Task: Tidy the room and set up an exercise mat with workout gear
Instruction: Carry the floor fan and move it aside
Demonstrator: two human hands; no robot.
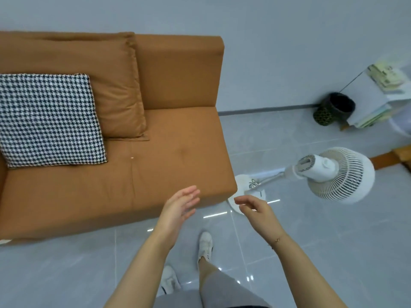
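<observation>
Head view, looking down at a tan sofa point(169, 138) that fills the 9 to 12 o'clock part of the frame; its left end is cut off by the frame edge. A tan back cushion point(111, 85) leans against the backrest, and a houndstooth pillow point(46, 118) stands tilted in front of it, overlapping its lower left and itself clipped at the left edge.

The left hand point(178, 210) hangs near centre, palm turned inward, fingers straight and together, holding nothing; it overlaps the sofa's front edge in view, and contact cannot be judged. The right hand point(255, 210), at 3 o'clock of the left and apart from it, has loosely curved, spread fingers and is also empty. A thin bracelet point(275, 241) circles the right wrist.

A white pedestal fan point(333, 172) stands at 3 o'clock; its round base point(249, 185) is partly hidden by the sofa corner and the right hand. At 1 to 2 o'clock a dark patterned bin point(333, 108) stands by the wall beside a white shelf unit point(364, 101) holding blurred papers, cut off at the right edge.

Two white shoes point(205, 245) rest on grey floor tiles point(311, 252) at 6 o'clock; grey shorts partly cover the legs.

No exercise mat or workout gear can be made out in this view.
</observation>
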